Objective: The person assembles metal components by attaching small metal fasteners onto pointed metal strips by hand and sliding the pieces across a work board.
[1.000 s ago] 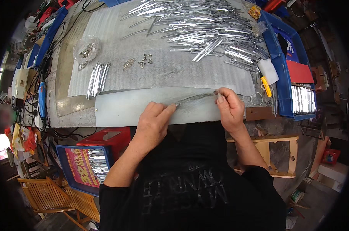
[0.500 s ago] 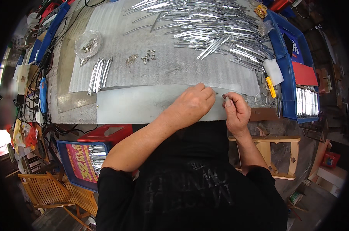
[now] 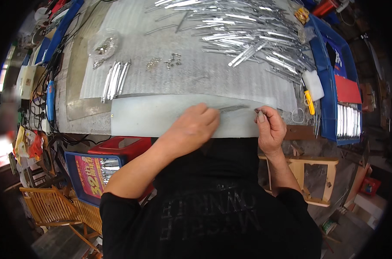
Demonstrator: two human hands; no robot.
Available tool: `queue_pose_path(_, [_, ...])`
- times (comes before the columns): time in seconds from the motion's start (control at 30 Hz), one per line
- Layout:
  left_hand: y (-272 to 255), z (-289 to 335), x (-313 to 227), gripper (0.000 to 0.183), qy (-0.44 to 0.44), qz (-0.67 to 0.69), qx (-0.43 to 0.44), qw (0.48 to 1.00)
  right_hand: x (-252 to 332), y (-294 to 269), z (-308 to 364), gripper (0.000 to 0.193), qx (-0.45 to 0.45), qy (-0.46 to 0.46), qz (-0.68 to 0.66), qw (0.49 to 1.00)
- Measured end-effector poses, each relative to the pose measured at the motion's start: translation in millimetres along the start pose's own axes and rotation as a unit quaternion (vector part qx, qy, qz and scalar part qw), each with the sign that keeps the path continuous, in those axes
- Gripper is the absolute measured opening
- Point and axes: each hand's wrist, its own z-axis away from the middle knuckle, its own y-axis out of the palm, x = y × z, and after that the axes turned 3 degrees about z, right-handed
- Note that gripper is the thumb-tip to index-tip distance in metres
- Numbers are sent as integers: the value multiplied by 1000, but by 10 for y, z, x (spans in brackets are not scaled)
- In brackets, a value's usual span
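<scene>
The left hand (image 3: 195,126) pinches one end of a thin metal strip (image 3: 233,108) lying at the bench's near edge. The right hand (image 3: 268,125) seems to pinch something tiny, though blur hides it; fumbled, it could drop off the edge.

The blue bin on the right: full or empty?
Partly filled: the blue bin holds a row of shiny metal strips at its near end.

Thin metal strip (image 3: 233,108), level, on bench edge
</scene>
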Motion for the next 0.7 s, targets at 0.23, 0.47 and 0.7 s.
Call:
queue_pose_path(0.23, [270, -345, -8, 24, 23, 43, -74, 996, -2, 21, 44, 11, -17, 35, -20, 999])
queue_pose_path(0.47, [-38, 174, 350, 25, -126, 43, -298, 945, -117, -8, 81, 14, 16, 30, -66, 997])
queue_pose_path(0.7, [-634, 821, 1117, 18, -316, -96, -393, 858, -118, -14, 51, 13, 13, 38, -42, 998])
